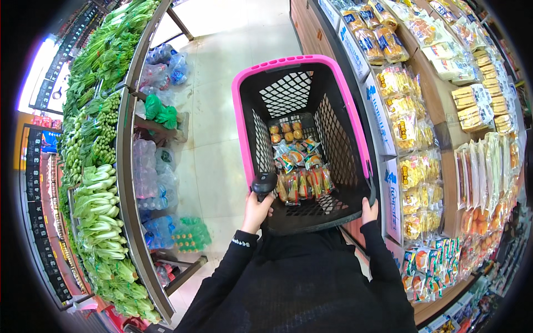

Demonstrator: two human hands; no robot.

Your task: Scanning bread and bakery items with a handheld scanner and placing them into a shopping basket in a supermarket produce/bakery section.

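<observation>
In front of my body is a deep black plastic shopping basket (339, 162) with a pink rim and lattice walls. My left hand (257, 211) is closed around a black handle with a rounded end (264, 183), at the near left corner. At the near right corner, my right hand (369, 210) grips the basket's dark curved handle (372, 189). Inside the basket lie a clear pack of small round cakes (286, 131), several green-and-white snack packets (296, 154) and a row of wrapped bread rolls (306, 183).
Leafy vegetables (100, 208) fill a rack on the left, with bottled-drink packs (145, 170) and a green plastic bag (160, 112) beneath. On the right, close to the basket, a wooden display (449, 166) holds packaged breads (410, 129). Tiled floor (216, 112) runs between.
</observation>
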